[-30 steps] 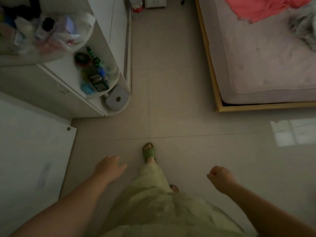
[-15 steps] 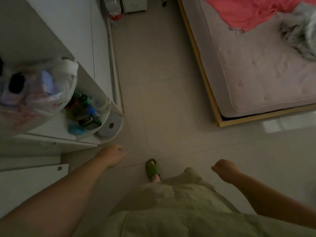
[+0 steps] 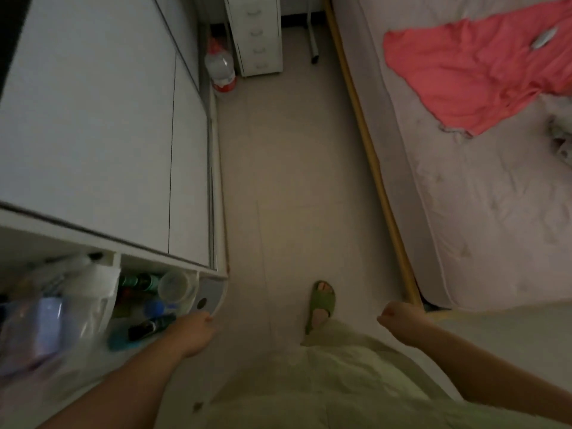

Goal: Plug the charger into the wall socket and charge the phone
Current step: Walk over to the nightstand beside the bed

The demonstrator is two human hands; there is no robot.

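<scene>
No charger, wall socket or phone can be made out in the head view; a small grey object (image 3: 544, 41) lies on the pink cloth on the bed, too blurred to identify. My left hand (image 3: 193, 331) hangs low beside the rounded end shelves of the white wardrobe, fingers loosely curled, holding nothing. My right hand (image 3: 399, 318) is a loose fist with nothing in it, near the bed's front corner. One foot in a green slipper (image 3: 322, 300) stands on the tiled floor between my hands.
A white wardrobe (image 3: 102, 125) lines the left side, its corner shelves (image 3: 148, 301) holding bottles, a cup and a plastic bag. A bed (image 3: 483, 212) with a wooden frame and pink cloth (image 3: 476, 75) fills the right. A water bottle (image 3: 220, 69) and white drawer unit (image 3: 257, 32) stand ahead.
The view has moved forward along the floor between wardrobe and bed. The shelves slid down to the lower left and the drawer unit came into view. Both hands stay empty.
</scene>
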